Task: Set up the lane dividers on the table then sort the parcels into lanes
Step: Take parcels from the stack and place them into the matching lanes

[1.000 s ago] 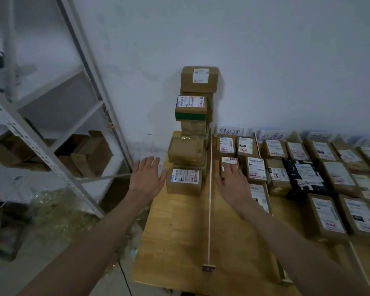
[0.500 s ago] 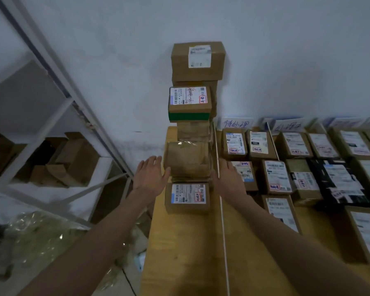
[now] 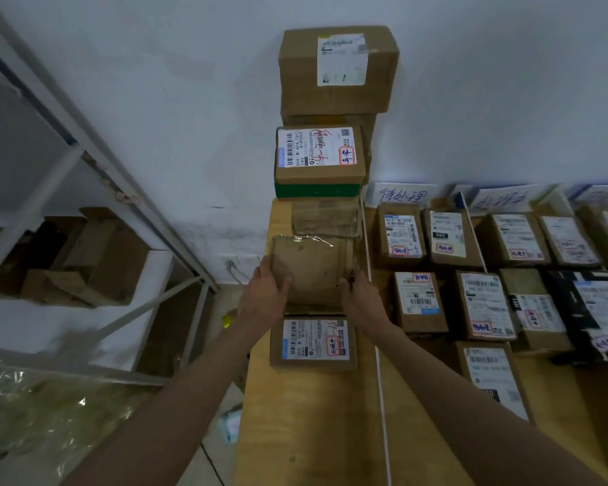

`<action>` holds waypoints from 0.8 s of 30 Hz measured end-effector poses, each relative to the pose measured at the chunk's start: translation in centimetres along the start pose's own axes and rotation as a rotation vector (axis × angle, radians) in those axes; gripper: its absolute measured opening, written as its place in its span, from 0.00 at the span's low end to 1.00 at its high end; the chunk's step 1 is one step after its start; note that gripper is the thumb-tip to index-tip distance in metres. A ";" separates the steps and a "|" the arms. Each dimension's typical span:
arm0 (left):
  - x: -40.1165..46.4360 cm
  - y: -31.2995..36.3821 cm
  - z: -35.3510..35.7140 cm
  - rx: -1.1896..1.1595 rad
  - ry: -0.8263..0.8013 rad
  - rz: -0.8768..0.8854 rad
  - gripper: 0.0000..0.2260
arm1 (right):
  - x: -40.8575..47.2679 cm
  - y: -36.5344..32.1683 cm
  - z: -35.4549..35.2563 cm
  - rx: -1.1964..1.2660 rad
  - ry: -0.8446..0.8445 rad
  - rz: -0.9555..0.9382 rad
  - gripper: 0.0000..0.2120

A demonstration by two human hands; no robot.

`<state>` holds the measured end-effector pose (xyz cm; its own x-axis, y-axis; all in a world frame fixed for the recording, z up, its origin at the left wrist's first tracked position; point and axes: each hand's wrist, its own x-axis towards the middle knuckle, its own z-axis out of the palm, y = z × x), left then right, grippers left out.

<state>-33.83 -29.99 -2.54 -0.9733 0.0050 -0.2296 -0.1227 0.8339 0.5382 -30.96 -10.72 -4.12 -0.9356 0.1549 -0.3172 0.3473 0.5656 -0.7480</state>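
Note:
A tape-wrapped brown parcel (image 3: 311, 270) sits in the leftmost lane of the wooden table (image 3: 316, 433). My left hand (image 3: 265, 292) grips its left side and my right hand (image 3: 360, 292) grips its right side. In front of it lies a flat parcel (image 3: 313, 343) with a white label. Behind it rises a tall stack: a taped parcel (image 3: 325, 215), a labelled box on a green one (image 3: 318, 157), and a large carton (image 3: 337, 70) on top against the wall. A white cord divider (image 3: 381, 398) runs along the lane's right edge.
Right of the cord, several labelled parcels (image 3: 485, 303) fill further lanes, with handwritten lane signs (image 3: 402, 196) at the wall. A metal shelf rack (image 3: 95, 159) with crushed cartons stands left of the table. Crumpled plastic wrap (image 3: 43, 412) lies on the floor.
Both hands moved forward and inward from open beside the stack to gripping the tape-wrapped parcel's sides. My head came closer to the table.

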 end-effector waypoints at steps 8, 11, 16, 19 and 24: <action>-2.9 0.7 -2.1 -0.157 0.049 0.059 0.27 | -3.4 -1.5 -1.9 0.078 0.036 -0.051 0.16; -4.5 1.3 -3.8 -0.259 0.051 0.056 0.29 | -5.9 -2.1 -3.2 0.076 0.031 -0.122 0.26; -7.6 1.5 -6.8 -0.307 -0.069 0.114 0.38 | -9.8 -2.3 -5.2 0.106 0.090 -0.058 0.17; -9.9 1.4 -8.0 -0.232 -0.122 0.259 0.42 | -12.0 -3.1 -6.9 0.203 0.123 0.008 0.16; -13.1 2.7 -8.7 -0.181 -0.048 0.365 0.39 | -13.6 -3.8 -8.6 0.275 0.160 0.147 0.27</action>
<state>-23.14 -32.65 8.98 -0.9496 0.3117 -0.0320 0.1928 0.6619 0.7243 -20.13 -7.96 8.05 -0.8649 0.3560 -0.3539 0.4626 0.2916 -0.8372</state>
